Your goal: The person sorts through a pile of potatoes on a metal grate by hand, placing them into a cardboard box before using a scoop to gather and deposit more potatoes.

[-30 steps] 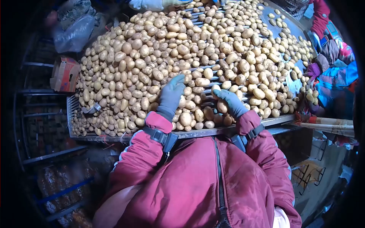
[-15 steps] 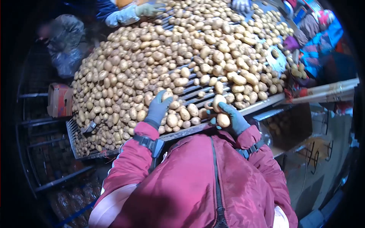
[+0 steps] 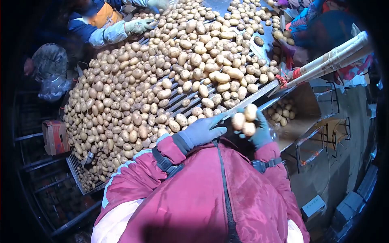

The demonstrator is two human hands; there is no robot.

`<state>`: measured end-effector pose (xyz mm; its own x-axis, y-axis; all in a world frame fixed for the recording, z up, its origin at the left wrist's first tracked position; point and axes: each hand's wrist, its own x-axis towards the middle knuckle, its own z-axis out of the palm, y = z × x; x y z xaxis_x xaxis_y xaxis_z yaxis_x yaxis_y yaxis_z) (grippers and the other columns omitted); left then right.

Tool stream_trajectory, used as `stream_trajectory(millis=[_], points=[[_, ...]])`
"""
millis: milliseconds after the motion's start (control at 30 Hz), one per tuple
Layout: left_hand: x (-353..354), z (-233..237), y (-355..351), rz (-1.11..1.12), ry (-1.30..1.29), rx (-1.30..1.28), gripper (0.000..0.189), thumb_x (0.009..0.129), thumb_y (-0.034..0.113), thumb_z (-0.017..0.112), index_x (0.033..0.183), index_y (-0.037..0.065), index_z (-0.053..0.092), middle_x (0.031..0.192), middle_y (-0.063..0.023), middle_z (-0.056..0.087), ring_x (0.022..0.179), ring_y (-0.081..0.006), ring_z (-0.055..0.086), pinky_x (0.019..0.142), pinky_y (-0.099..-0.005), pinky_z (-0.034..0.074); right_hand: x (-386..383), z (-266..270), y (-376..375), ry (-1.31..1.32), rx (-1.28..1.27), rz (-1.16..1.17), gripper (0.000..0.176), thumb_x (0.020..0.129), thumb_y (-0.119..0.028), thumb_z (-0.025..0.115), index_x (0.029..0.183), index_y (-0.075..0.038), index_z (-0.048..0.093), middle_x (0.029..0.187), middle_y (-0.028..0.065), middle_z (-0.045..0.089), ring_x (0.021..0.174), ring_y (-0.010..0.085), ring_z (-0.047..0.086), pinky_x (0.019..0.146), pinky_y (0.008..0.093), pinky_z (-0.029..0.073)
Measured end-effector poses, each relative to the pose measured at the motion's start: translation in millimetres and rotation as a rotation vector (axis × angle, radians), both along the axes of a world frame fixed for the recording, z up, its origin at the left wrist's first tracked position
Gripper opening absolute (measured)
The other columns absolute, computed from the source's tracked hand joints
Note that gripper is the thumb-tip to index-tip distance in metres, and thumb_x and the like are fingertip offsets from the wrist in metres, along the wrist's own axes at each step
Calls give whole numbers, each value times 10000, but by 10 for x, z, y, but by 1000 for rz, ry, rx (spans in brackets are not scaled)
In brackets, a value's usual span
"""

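Note:
My right hand [image 3: 263, 131], in a blue-grey glove, cradles three pale potatoes [image 3: 238, 120] in front of my jacket, just past the front rail of the sorting rack. My left hand [image 3: 200, 131], gloved the same way, reaches towards them with thumb and fingers apart, and I see nothing in its grasp. It is over the rack's near edge, beside the closest potatoes of a large heap [image 3: 129, 89]. Between the potatoes, the dark slats of the rack [image 3: 175, 106] show through.
A cardboard box [image 3: 306, 103] with potatoes inside stands below the rail on the right. Pale poles [image 3: 330, 58] slant across above it. Another person's gloved hand [image 3: 139, 26] is at the heap's far left. A small carton [image 3: 56, 137] lies left of the rack.
My left hand has moved right, off the potato it was touching, towards my right hand. My right hand has lifted slightly and now clearly shows three potatoes. The view has turned right.

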<state>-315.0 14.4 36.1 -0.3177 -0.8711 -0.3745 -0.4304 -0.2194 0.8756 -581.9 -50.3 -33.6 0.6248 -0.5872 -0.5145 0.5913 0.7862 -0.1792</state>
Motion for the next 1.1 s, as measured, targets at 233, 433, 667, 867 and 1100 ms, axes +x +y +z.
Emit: stream_trajectory(millis=[233,433,667,867,1100], points=[[1255,-303,461,442,-423,-262,491,975,314,637,1374,33,579,1272,-202,663,1170,-332,647,1027,-398,494,-1766,-177,-596,962,-363,60,529,1017,-449,589,1388,-72,593,1279,80,667,1111,223,663,872,365,557],[2692,-488,1964,678,-1284,-234,478,973,315,630,1338,8,609,1288,-232,638,1202,-376,607,1050,-435,474,-1375,169,-849,911,-493,177,489,1033,-357,563,1434,-78,543,1278,101,673,973,172,688,846,306,564],[2046,-852,1883,845,-1311,-41,692,929,464,650,1431,7,514,1487,-273,466,1421,-449,349,1171,-545,313,1540,629,-198,294,-1076,825,403,990,-213,637,1359,-55,615,1138,46,707,843,147,700,753,306,582],[1568,-488,1336,976,-669,-314,625,964,327,674,1481,29,486,1482,-239,482,1434,-378,390,1209,-461,299,2657,408,604,-90,-954,1410,412,1000,-178,621,1389,-45,602,1182,75,703,923,154,685,805,291,579],[2176,-319,2309,1060,-772,-350,425,958,212,677,1339,35,613,1325,-202,610,1248,-346,584,1072,-412,471,2705,258,438,41,-864,1365,545,1002,-358,669,1443,-57,564,1327,82,665,1170,182,622,1028,315,486]])
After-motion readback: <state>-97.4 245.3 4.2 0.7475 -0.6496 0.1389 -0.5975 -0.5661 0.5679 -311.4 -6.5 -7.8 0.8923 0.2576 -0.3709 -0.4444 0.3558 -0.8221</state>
